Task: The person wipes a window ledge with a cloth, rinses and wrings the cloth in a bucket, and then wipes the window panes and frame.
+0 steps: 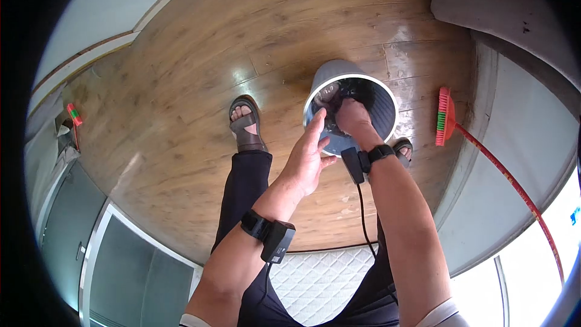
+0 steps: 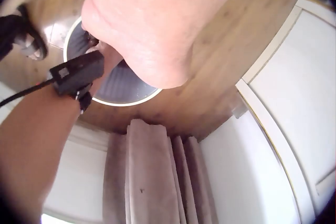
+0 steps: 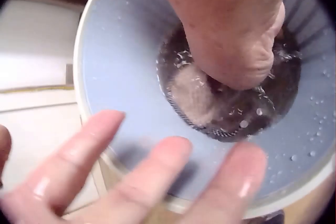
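Observation:
A blue-grey bucket (image 1: 387,109) with a white rim stands on the floor between the person's feet. The right hand (image 1: 353,116) reaches down inside it, its fingers hidden in dark water (image 3: 247,121); I cannot tell what they hold. Beside that hand, a beige, soft-looking lump (image 3: 193,95) shows at the water's surface, with a dark ribbed edge below it. Over the near left side of the rim, the left hand (image 1: 308,156) hovers with spread, wet-looking fingers (image 3: 142,182) and nothing in them.
A red and green broom head (image 1: 445,116) with a long red handle leans at the right wall. Sandalled feet (image 1: 245,122) flank the bucket. Behind the forearms is a white quilted surface (image 1: 321,281). A mauve curtain (image 2: 152,176) hangs near the bucket.

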The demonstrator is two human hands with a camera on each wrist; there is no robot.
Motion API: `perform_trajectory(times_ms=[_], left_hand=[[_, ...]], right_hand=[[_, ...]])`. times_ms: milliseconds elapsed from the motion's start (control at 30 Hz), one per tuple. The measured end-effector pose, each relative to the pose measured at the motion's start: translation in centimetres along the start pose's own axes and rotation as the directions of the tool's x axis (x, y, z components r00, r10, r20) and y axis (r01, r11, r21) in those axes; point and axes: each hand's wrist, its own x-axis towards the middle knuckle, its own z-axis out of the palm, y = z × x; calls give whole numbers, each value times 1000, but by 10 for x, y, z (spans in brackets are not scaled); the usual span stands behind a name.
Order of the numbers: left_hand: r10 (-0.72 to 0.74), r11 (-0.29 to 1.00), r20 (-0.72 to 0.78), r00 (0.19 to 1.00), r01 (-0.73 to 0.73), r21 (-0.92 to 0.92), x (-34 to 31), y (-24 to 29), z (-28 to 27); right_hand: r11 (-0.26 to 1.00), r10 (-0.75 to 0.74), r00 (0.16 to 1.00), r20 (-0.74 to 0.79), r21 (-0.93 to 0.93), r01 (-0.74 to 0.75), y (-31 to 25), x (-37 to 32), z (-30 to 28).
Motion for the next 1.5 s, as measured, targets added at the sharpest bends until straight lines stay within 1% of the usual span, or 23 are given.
perform_trajectory(times_ms=[67,200,300,400,467,500,533,567,633,667,700,733,800,867,900,933,967,1033,1133,1200,1300,1433,1500], left_hand=[[-26,1000,-14,1000,26,-4,0,-1,3],[-76,994,6,997,77,-78,3,1,7],[1,932,53,999,18,-361,9,1,10],[-53,948,104,993,82,-308,15,-2,-6],[24,956,46,999,-10,-294,15,-8,2],[48,957,-22,999,-52,-284,18,-17,6],[132,946,-8,991,-128,-298,11,-10,15],[149,953,-30,988,-152,-264,23,-24,6],[125,975,159,979,-91,-205,27,-34,-9],[45,986,70,997,-33,-162,20,-27,-2],[78,991,51,996,-71,-117,20,-23,3],[87,995,46,995,-85,-53,19,-16,7],[132,990,47,990,-135,49,17,-6,10],[129,989,41,991,-131,71,13,-3,5],[134,988,19,991,-135,76,18,-9,3],[156,985,47,987,-159,61,23,-13,2],[180,982,77,981,-184,42,24,-14,2],[170,983,56,984,-173,65,25,-15,3],[89,994,58,994,-92,66,20,-10,4],[18,999,56,998,-21,49,15,-5,7],[11,1000,81,997,-12,15,12,-1,9],[13,999,3,1000,-13,-51,12,-3,16],[2,985,16,1000,1,-175,13,-7,18]], right_hand=[[936,-167,978,-124,293,197,-1,-29,-19],[407,-187,982,29,912,51,-16,-121,-60],[256,-313,949,23,965,61,-22,-155,-55],[279,-269,951,-153,933,229,-29,-160,-47],[685,-180,886,-427,592,425,-40,-146,-42],[807,-141,887,-440,468,360,-39,-132,-35],[832,-252,756,-604,263,488,-33,-112,-24],[934,-126,905,-407,260,247,-24,-91,-12],[812,138,913,-385,572,118,6,-40,13],[899,140,924,-357,438,32,12,-29,1],[963,-200,925,-323,-240,124,35,-7,15],[877,-248,949,-193,-461,135,45,13,21],[980,-72,959,-275,-198,17,60,42,29],[991,-93,867,-489,38,127,57,57,32],[992,-123,902,-415,-61,108,39,44,21],[982,-53,889,-455,136,129,23,37,17],[980,-66,890,-451,141,144,31,46,28],[973,-211,977,8,-93,211,48,55,41],[950,-240,970,35,-198,242,24,14,-2],[982,-189,972,-141,-34,186,33,-3,0],[514,-327,919,-219,775,367,8,-71,-22],[241,-231,973,-26,967,83,-21,-141,-44],[236,-237,969,-66,964,123,-18,-151,-45]])
